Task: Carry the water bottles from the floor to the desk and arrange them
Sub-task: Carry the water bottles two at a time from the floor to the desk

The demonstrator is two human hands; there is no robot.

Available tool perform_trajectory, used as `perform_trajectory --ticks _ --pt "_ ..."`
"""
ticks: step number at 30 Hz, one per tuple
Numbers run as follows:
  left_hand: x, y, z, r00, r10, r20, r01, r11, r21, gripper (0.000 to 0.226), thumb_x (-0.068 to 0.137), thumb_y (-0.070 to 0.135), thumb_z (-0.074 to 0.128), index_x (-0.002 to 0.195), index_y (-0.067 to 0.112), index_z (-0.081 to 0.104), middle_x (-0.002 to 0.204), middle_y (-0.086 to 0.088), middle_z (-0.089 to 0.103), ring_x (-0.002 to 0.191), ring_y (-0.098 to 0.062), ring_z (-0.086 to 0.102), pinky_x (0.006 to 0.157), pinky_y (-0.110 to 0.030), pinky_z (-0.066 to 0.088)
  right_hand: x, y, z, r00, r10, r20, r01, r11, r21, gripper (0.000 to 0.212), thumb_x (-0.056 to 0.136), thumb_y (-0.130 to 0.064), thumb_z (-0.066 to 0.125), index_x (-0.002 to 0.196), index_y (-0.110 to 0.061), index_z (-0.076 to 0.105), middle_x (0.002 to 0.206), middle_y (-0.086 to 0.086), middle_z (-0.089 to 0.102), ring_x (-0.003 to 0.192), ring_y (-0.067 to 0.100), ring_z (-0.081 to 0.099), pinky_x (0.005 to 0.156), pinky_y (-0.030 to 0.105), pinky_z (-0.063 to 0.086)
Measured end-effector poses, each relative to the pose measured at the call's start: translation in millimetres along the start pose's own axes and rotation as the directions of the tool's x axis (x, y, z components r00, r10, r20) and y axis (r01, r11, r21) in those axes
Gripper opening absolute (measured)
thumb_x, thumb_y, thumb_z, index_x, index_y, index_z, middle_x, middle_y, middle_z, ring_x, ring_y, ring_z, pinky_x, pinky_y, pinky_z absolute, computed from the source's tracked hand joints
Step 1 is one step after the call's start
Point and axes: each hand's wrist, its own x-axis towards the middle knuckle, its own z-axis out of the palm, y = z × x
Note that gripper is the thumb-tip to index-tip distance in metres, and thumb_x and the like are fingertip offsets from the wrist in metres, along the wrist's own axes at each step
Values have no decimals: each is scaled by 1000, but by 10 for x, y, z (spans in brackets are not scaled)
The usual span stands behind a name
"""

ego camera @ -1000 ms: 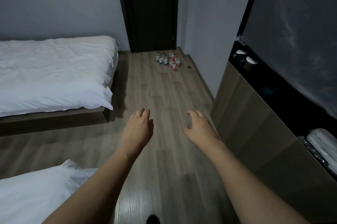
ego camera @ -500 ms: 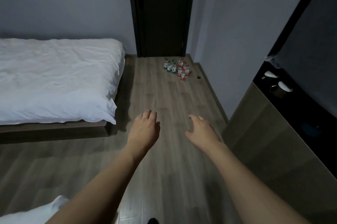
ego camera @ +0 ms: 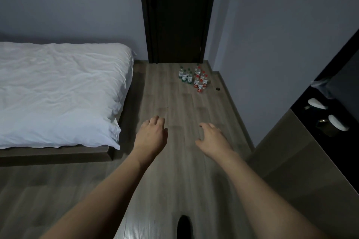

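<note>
Several small water bottles [ego camera: 193, 77] stand in a cluster on the wooden floor near the dark door, some with green labels on the left and some with red labels on the right. Both my arms stretch forward over the floor, well short of the bottles. My left hand [ego camera: 152, 134] hangs with loosely curled fingers and holds nothing. My right hand [ego camera: 211, 136] is spread and relaxed, also empty. The desk [ego camera: 303, 153], a dark-topped wooden unit, runs along the right edge.
A bed with white bedding [ego camera: 58, 91] fills the left side on a low wooden frame [ego camera: 56, 154]. A dark door [ego camera: 179, 25] with a yellow sign closes the far end. Two cups [ego camera: 328, 114] sit on the desk top. A small dark ring [ego camera: 218, 88] lies on the floor beside the bottles.
The view has advanced toward the door, so the bottles and the bed look closer. The second white bed at the lower left has dropped out of view. Both hands stay empty.
</note>
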Motion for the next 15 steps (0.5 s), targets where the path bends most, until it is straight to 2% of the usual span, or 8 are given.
perform_trajectory --ticks 9,15 --pt "1181 81 -98 998 -26 -59 28 999 28 39 97 30 47 130 11 52 135 -10 53 115 -31 54 95 -39 45 1177 69 -426 998 -63 -12 63 997 40 60 87 -25 58 143 -14 39 143 10 44 129 29 42 106 34 36" --pt "1834 59 -70 998 -36 -46 38 999 34 38 97 29 46 130 10 52 135 -10 54 115 -31 54 93 -39 46 1806 140 -617 997 -70 -13 70 997 41 60 87 -25 58 143 -14 39 144 8 42 131 28 41 107 35 37"
